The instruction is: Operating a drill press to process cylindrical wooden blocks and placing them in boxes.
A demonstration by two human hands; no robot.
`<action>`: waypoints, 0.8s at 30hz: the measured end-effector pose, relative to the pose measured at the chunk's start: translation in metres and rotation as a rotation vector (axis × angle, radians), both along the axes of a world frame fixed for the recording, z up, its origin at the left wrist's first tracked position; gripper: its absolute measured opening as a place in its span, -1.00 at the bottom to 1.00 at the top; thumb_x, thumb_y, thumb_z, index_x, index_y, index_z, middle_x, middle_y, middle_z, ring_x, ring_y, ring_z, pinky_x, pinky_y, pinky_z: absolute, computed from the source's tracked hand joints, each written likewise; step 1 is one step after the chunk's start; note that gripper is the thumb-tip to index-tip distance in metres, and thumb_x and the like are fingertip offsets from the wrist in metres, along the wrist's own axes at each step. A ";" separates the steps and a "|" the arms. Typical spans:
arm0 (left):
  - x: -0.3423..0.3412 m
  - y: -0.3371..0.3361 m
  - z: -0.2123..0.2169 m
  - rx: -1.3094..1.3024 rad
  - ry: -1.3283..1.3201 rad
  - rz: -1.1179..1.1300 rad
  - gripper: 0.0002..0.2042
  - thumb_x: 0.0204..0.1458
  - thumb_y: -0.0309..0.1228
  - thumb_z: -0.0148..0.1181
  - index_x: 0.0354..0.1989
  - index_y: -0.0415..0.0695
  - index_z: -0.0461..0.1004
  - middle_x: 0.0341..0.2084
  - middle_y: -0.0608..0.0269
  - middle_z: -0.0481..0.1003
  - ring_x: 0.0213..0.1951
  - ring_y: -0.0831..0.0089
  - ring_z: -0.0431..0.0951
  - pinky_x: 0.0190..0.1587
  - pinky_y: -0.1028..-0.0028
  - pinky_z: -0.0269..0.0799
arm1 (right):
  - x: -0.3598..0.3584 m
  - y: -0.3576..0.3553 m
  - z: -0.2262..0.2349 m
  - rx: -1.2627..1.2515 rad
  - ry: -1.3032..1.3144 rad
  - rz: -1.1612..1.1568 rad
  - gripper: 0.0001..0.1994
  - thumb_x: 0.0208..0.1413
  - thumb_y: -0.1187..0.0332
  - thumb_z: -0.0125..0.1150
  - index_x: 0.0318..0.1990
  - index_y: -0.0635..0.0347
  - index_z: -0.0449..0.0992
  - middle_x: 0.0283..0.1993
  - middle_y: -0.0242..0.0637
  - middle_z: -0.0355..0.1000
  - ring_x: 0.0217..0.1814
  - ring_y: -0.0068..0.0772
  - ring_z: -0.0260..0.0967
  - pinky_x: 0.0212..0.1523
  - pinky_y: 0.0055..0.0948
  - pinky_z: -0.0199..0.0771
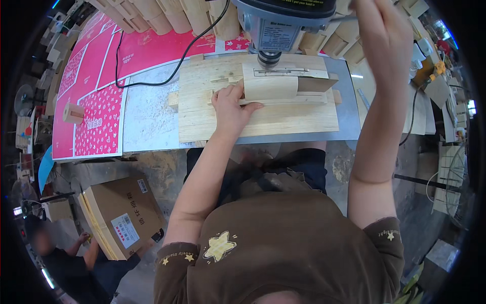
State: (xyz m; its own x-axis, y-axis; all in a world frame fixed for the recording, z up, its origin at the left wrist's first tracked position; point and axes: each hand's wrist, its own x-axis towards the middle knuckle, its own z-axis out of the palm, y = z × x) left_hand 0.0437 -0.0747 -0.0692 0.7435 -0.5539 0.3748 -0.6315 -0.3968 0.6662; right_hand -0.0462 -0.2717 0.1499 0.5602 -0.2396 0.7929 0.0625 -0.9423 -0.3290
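A pale, curved wooden piece [271, 87] lies in a wooden jig [304, 124] on the bench. My left hand [232, 107] grips its left end, fingers at the back corner and thumb stretched along the front strip. Above the piece stands a drill press [276, 30], its chuck [268, 60] close over the slotted upper part. The bit's tip cannot be made out. At the upper right my raised right hand [387, 35] is closed around the drill press lever, of which only a short rod shows beside the fingers.
Several wooden cylinders [172, 15] stand along the back. A black cable [177, 76] loops over the pink sheet [101, 101], where a small wooden cylinder [74, 113] lies. At lower left, another person [76, 263] sits beside a cardboard box [124, 215].
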 end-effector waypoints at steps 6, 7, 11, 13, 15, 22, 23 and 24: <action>0.003 -0.001 -0.009 -0.018 -0.021 -0.002 -0.39 -0.47 -0.20 0.40 -0.09 -0.05 0.44 -0.47 0.29 0.42 -0.24 0.29 0.37 -0.02 0.25 0.05 | -0.036 0.043 -0.092 0.083 -0.075 0.071 -0.98 -0.05 0.56 0.10 -0.45 0.26 0.43 -0.58 -0.26 0.29 -0.56 -0.28 0.21 -0.44 -0.38 0.19; 0.003 -0.002 -0.009 -0.015 -0.050 0.017 -0.39 -0.47 -0.20 0.40 -0.09 -0.05 0.44 -0.47 0.29 0.42 -0.24 0.29 0.37 -0.02 0.25 0.05 | -0.030 0.042 -0.108 0.059 -0.170 0.134 -0.96 -0.07 0.59 0.10 -0.42 0.27 0.43 -0.55 -0.25 0.30 -0.51 -0.23 0.23 -0.35 -0.35 0.22; 0.000 -0.002 -0.008 -0.050 -0.095 0.057 -0.52 -0.47 -0.22 0.41 -0.25 -0.03 0.49 -0.49 0.27 0.43 -0.25 0.25 0.39 -0.04 0.26 0.09 | -0.009 0.033 -0.144 -0.020 -0.262 0.144 -0.91 -0.09 0.60 0.10 -0.38 0.28 0.43 -0.54 -0.24 0.31 -0.51 -0.20 0.23 -0.25 -0.30 0.24; -0.001 -0.001 -0.007 -0.056 -0.097 0.049 -0.52 -0.47 -0.20 0.41 -0.25 -0.03 0.49 -0.48 0.27 0.43 -0.25 0.24 0.39 -0.03 0.27 0.08 | -0.011 0.033 -0.139 -0.047 -0.249 0.135 -0.93 -0.11 0.59 0.11 -0.42 0.27 0.43 -0.54 -0.24 0.31 -0.50 -0.20 0.23 -0.19 -0.26 0.25; -0.001 0.000 -0.005 0.021 -0.053 0.044 -0.39 -0.48 -0.19 0.40 -0.09 -0.04 0.44 -0.44 0.27 0.42 -0.20 0.26 0.37 -0.03 0.22 0.07 | -0.019 0.035 -0.118 -0.074 -0.230 0.124 -0.96 -0.09 0.57 0.11 -0.43 0.27 0.43 -0.54 -0.24 0.31 -0.51 -0.21 0.23 -0.20 -0.28 0.25; -0.001 0.000 0.002 -0.087 -0.057 0.040 -0.58 -0.42 -0.30 0.43 -0.28 -0.06 0.52 -0.45 0.26 0.40 -0.26 0.31 0.40 -0.04 0.29 0.16 | 0.037 0.003 0.007 0.200 -0.084 -0.145 -0.87 0.04 0.34 0.09 -0.42 0.21 0.43 -0.59 -0.09 0.36 -0.50 0.03 0.31 -0.40 -0.24 0.32; 0.000 -0.001 0.003 -0.089 -0.041 0.026 -0.58 -0.42 -0.30 0.43 -0.28 -0.06 0.52 -0.45 0.26 0.40 -0.26 0.31 0.40 -0.04 0.29 0.16 | 0.052 -0.003 0.015 0.200 -0.051 -0.205 -0.85 0.05 0.31 0.09 -0.40 0.20 0.43 -0.58 -0.06 0.37 -0.46 0.07 0.33 -0.40 -0.20 0.33; 0.002 -0.002 0.003 -0.108 0.052 0.004 -0.60 -0.42 -0.35 0.44 -0.29 -0.08 0.53 -0.44 0.25 0.40 -0.29 0.32 0.42 -0.13 0.32 0.26 | 0.060 -0.008 0.018 0.207 -0.045 -0.227 -0.85 0.05 0.31 0.09 -0.40 0.20 0.43 -0.58 -0.06 0.37 -0.46 0.07 0.33 -0.40 -0.20 0.33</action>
State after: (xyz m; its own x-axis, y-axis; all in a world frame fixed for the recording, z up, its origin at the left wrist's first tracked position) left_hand 0.0455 -0.0767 -0.0664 0.7657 -0.5089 0.3932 -0.5935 -0.3236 0.7369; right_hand 0.0133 -0.2800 0.1677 0.4392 -0.5134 0.7372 -0.1232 -0.8473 -0.5166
